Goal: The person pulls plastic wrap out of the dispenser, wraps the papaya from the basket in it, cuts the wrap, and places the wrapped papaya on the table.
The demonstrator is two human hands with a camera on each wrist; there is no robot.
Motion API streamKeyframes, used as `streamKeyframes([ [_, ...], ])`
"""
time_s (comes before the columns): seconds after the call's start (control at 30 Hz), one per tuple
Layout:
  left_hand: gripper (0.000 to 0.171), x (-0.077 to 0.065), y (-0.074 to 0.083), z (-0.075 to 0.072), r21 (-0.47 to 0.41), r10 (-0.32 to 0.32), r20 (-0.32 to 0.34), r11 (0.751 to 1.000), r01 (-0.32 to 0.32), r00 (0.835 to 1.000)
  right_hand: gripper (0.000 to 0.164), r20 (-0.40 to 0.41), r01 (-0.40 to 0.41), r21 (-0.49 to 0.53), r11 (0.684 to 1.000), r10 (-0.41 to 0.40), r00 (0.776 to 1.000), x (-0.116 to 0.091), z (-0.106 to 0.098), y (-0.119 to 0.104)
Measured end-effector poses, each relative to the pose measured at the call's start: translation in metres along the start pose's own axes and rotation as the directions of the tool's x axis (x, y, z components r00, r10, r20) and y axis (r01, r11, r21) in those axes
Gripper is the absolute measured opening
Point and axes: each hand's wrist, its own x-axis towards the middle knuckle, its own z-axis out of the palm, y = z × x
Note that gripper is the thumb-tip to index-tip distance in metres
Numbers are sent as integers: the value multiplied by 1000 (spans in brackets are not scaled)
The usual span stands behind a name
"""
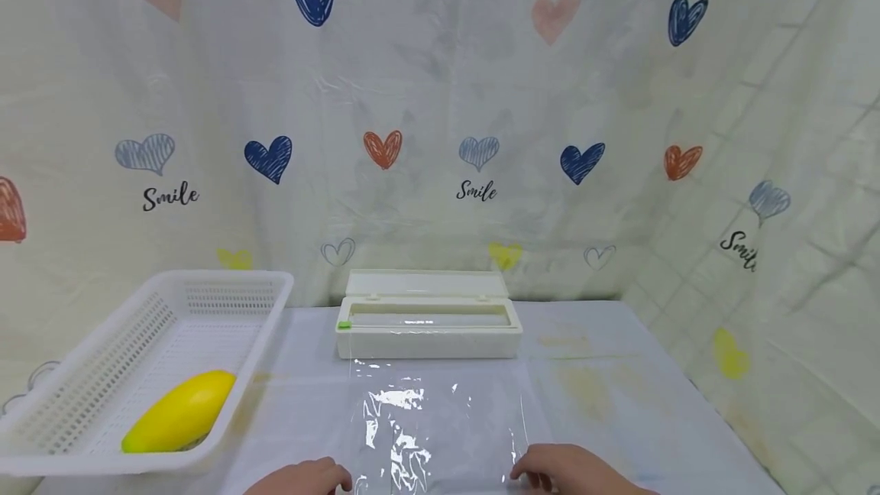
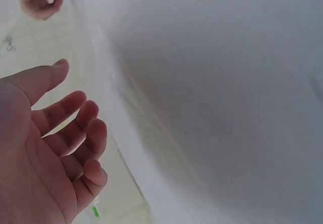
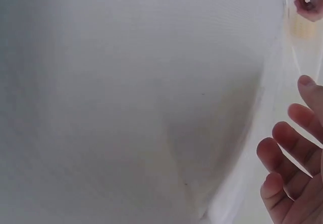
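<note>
A sheet of clear cling film (image 1: 440, 411) runs over the table from a white cling film dispenser (image 1: 429, 344) toward the front edge, with bright reflections on it. The dispenser's lid (image 1: 426, 283) stands raised at the back. My left hand (image 1: 301, 477) is at the film's left side, near the front; its thumb and loosely bent fingers are apart in the left wrist view, with nothing between them. At the opposite side of the film is my right hand (image 1: 571, 469). The right wrist view shows its fingers (image 3: 282, 158) loosely bent and the thumb apart from them, holding nothing.
On the left stands a white plastic basket (image 1: 271, 342) with slotted walls. A yellow fruit with a greenish tip (image 1: 182, 411), shaped like a mango, lies inside it. A green slider (image 1: 344, 325) sits at the dispenser's left end. A heart-patterned curtain (image 1: 426, 98) hangs behind the table (image 1: 619, 403).
</note>
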Motion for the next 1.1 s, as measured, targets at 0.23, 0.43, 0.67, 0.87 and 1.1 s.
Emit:
streamKeyframes([
  [0.23, 30, -25, 6, -33, 74, 37, -87, 997, -31, 995, 21, -72, -23, 84, 996, 30, 997, 7, -12, -3],
  [0.43, 28, -52, 22, -77, 123, 23, -214, 992, 3, 977, 26, -176, -61, 139, 988, 85, 981, 16, -32, 4],
  [0.67, 28, -76, 31, -130, 94, -36, -344, 993, 73, 938, 29, -222, -168, 186, 968, 209, 952, 32, -56, 25],
  [0.87, 32, -81, 11, -170, 75, -132, -307, 984, 162, 942, 39, -196, -295, 200, 934, 333, 922, 51, -76, 43],
  [1.1, 37, -79, -20, -207, 32, -274, -179, 958, 284, 945, 46, -175, -387, 189, 902, 419, 891, 69, -93, 69],
])
